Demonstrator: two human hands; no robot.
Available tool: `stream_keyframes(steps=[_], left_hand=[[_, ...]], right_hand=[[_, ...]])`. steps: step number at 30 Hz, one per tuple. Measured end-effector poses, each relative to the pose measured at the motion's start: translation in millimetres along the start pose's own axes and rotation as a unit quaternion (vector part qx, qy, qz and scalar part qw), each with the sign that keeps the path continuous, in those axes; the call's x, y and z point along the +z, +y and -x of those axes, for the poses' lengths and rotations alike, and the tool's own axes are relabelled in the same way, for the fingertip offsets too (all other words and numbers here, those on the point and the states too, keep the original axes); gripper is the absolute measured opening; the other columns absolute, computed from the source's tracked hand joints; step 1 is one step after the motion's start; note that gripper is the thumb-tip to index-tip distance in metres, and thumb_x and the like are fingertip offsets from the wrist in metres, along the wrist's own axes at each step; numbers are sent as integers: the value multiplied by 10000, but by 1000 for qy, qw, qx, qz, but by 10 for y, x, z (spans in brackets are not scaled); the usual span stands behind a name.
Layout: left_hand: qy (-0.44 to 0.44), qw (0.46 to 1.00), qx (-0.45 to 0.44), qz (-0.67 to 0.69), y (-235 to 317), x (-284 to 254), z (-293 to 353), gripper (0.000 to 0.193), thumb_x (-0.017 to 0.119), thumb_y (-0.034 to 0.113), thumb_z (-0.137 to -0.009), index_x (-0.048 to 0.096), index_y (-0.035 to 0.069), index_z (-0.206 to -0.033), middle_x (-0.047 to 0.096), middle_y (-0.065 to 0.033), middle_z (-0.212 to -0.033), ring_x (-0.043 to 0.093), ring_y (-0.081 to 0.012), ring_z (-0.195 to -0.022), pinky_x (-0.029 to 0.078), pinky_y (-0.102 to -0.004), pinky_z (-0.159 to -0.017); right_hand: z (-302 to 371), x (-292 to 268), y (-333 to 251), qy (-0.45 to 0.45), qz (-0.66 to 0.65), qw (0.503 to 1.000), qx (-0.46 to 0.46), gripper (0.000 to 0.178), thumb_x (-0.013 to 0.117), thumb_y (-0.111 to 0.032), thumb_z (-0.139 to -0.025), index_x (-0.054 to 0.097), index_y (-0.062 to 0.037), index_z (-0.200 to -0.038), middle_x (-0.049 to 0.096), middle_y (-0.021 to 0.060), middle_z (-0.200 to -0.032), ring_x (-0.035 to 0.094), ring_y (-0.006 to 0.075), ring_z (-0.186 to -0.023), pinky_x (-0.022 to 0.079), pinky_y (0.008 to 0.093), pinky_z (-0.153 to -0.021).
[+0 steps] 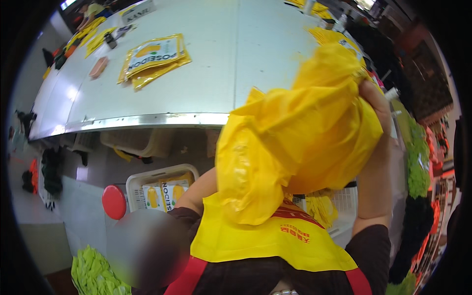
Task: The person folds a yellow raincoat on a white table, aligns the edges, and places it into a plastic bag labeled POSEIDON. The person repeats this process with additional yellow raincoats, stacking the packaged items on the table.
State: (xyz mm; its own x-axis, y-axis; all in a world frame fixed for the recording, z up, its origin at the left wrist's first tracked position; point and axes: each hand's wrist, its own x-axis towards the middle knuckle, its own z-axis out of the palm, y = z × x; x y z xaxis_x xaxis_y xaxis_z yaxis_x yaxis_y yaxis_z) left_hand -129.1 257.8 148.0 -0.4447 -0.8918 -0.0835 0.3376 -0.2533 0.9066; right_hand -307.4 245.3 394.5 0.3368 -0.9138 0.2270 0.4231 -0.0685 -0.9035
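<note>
A large, crumpled piece of yellow, slightly shiny fabric (pixel 314 132) hangs in front of me, over the table's near edge and above my lap. Its upper part is smeared by motion. At its right edge my right hand (pixel 372 98) is closed on it. My left forearm (pixel 200 191) runs up behind the fabric, which hides that hand and its fingers. A yellow apron (pixel 255 246) with red straps covers my front.
On the pale table (pixel 206 78) lie stacked yellow-and-white packets (pixel 153 56), a pinkish block (pixel 99 67) and a small dark bottle (pixel 110 41). Below stand a white basket (pixel 132 187) of packets and a red round-topped object (pixel 114 202). Another person (pixel 92 12) is far left.
</note>
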Motion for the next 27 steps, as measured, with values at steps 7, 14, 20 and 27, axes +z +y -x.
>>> stream_keyframes(steps=[7,14,20,27], left_hand=[[186,963,182,-71,1052,-888,-229,745,651,329,-730,363,-6,-1330,439,-176,-1313,433,-266,-1210,326,-380,-1018],[357,873,259,-208,2073,-2063,-223,736,645,333,-742,362,-14,-1326,441,-187,-1306,435,-278,-1205,328,-380,-1016],[400,794,184,-419,2089,-2846,-245,728,640,337,-752,361,-20,-1323,444,-196,-1299,436,-289,-1201,329,-380,-1014],[441,670,42,-596,1927,-3673,889,720,635,341,-764,361,-27,-1318,446,-207,-1291,438,-302,-1197,331,-380,-1013]], right_hand=[[-86,-1443,-527,70,459,874,143,360,593,-188,-821,536,-32,-1141,586,33,-1037,562,117,-941,441,244,-833],[-595,-1165,-253,-127,706,695,-61,338,595,-207,-833,551,-38,-1122,601,11,-984,567,94,-872,457,254,-761],[-365,-2189,1542,-59,571,814,-82,284,584,-184,-850,575,-28,-1087,627,3,-913,575,78,-802,468,264,-700],[-433,-1081,429,-48,667,743,-37,267,542,-143,-826,582,11,-1040,646,136,-954,613,221,-868,469,304,-756]])
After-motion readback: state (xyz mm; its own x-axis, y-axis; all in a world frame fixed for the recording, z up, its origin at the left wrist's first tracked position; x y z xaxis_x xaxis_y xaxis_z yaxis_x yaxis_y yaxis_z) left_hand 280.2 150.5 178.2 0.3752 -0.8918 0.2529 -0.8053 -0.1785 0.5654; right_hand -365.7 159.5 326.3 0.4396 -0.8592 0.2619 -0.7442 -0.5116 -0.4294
